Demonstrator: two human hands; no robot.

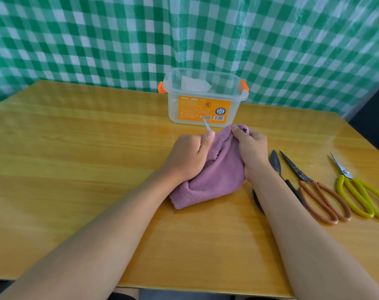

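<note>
The left hand (188, 156) pinched a thin metal tool (205, 123) at frame centre, its long axis slanting up-left toward the box (205, 105). The right hand (252, 150), just beside it, gripped the cloth (216, 176) bunched between them.

On the table (76, 148) we count three pairs of scissors along the right edge: one black-handled pair (276, 163), one brown-handled pair (303, 176), one yellow-handled pair (346, 173). One purple cloth (216, 176) and one thin metal tool (205, 123) mid-table. One clear box (235, 111) at the far edge, with two orange clips (160, 87) (244, 85) and one white wad (196, 84) inside.
</note>
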